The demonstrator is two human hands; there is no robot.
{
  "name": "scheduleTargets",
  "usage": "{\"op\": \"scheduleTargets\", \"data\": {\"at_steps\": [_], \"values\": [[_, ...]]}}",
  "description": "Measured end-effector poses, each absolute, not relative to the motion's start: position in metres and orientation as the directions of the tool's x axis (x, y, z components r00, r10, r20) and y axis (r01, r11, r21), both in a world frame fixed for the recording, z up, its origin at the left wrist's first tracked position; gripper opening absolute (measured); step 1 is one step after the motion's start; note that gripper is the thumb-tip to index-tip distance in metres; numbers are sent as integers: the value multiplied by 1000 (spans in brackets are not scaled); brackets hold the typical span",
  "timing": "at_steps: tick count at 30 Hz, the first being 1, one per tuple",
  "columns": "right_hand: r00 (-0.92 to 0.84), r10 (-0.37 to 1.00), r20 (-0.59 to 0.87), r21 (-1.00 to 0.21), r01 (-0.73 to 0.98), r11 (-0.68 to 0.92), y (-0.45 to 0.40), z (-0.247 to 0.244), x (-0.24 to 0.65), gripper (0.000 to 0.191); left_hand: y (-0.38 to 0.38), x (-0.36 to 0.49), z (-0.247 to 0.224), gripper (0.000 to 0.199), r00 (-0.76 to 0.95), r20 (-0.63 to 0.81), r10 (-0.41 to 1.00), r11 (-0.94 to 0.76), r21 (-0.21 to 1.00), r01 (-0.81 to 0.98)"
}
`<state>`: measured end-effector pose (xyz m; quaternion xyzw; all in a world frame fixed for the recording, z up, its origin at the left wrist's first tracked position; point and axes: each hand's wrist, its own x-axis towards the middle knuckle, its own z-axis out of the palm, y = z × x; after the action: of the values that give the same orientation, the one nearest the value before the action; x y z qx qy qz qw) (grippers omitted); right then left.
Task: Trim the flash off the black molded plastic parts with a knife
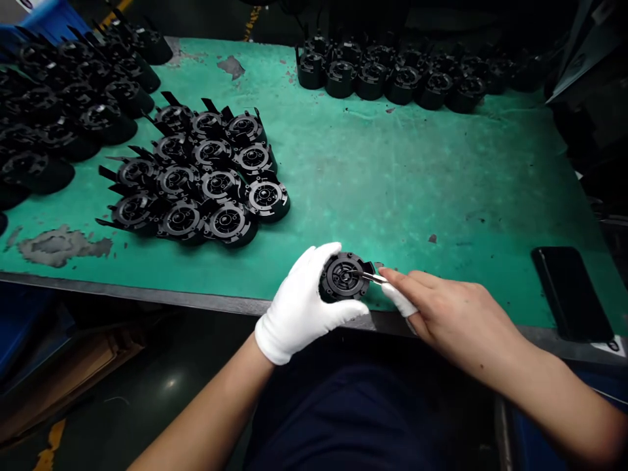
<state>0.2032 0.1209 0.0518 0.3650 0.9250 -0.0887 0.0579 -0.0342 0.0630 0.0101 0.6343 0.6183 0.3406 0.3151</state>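
My left hand [307, 291], in a white glove, curls its fingers and thumb around a round black plastic housing [342, 278] near the table's front edge. Ribs and rings show on the housing's upward face, and a tab sticks out at its right. In my right hand [441, 304] are slim metal tweezers [373, 278], their tip at the middle of that face. A white cover wraps the thumb of this otherwise bare hand. Whether the tip grips any small part is too fine to tell. Left of my hands stands a group of similar black housings [228, 221].
The green table [392, 170] has worn patches. More black housings line its back edge [405, 78] and crowd the far left [108, 118]. A black phone [572, 291] lies at the right front edge. Cardboard [83, 373] lies below the table at left; a blue bin [59, 23] stands behind.
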Motion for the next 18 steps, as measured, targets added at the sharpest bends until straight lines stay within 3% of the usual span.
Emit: {"op": "scheduleTargets", "data": {"at_steps": [2,8,15,18], "values": [[-723,666,-182,-152,690,708,119,54,205,54,62,-33,9,88,0,39,999,-32,826,563],[-743,632,-221,-428,656,622,111,54,211,47,56,-27,9,87,-61,76,995,-32,843,538],[-680,706,-197,-427,708,562,93,43,209,49,47,-11,6,81,-195,51,980,51,871,489],[-689,696,-202,-480,689,543,80,37,206,50,44,-8,3,81,-216,76,973,41,871,490]]}}
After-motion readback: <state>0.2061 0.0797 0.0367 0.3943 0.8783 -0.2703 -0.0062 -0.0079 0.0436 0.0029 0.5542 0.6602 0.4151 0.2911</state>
